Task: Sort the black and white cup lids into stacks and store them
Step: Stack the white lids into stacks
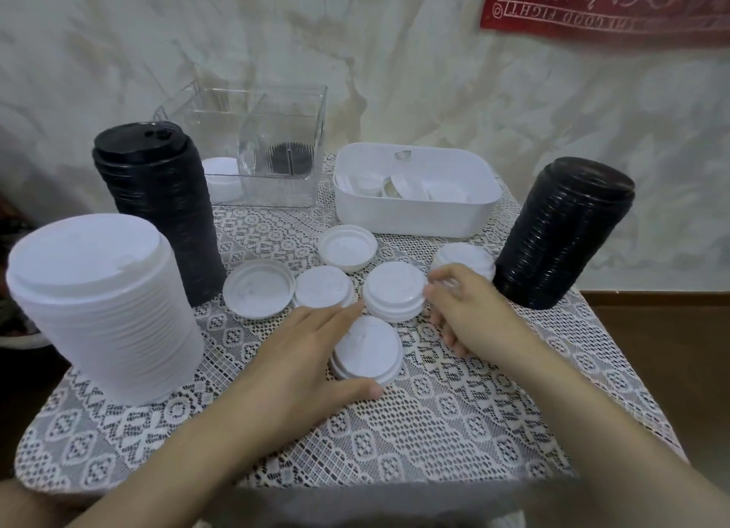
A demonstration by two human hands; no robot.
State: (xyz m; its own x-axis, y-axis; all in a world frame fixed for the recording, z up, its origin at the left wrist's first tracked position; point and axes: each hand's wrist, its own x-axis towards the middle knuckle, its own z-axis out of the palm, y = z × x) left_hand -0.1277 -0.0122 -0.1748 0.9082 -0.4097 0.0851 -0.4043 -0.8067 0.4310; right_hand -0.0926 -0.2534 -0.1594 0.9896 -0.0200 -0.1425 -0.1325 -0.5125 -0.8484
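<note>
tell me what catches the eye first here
Three tall towers of lids stand out: a black stack at the back left, another black stack at the right, a white stack at the near left. In the middle the left hand holds a small pile; the right hand is at a second pile beside it.

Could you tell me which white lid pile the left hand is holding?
The nearest pile, between the left hand's thumb and fingers; the others lie farther back.
</note>
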